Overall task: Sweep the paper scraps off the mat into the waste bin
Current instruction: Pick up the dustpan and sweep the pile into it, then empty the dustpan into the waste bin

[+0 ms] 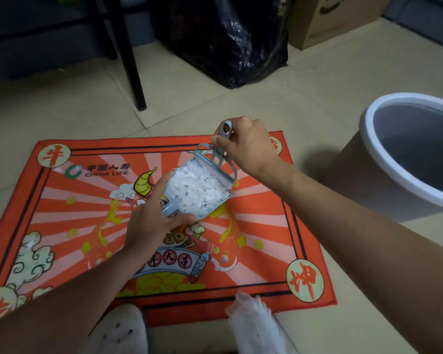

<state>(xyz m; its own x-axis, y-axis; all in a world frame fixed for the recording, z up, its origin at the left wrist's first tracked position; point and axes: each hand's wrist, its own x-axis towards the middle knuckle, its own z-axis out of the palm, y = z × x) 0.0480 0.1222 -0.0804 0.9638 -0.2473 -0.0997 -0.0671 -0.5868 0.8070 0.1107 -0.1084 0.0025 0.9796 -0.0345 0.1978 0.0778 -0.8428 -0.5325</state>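
A small blue-grey dustpan (216, 198) is held above the red patterned mat (62, 205), filled with white paper scraps (197, 187). My left hand (151, 218) grips the dustpan's handle from below. My right hand (246, 146) pinches the handle of a small blue-grey brush (221, 149), whose bristle edge rests against the far rim of the dustpan. The grey waste bin (384, 154) with a white rim stands on the floor to the right of the mat, its inside dark.
A black plastic bag (228, 39) and a cardboard box (325, 19) stand beyond the mat, with a black furniture leg (133, 67) at the back left. White slippers (120, 330) show at the mat's near edge. Beige floor tiles surround the mat.
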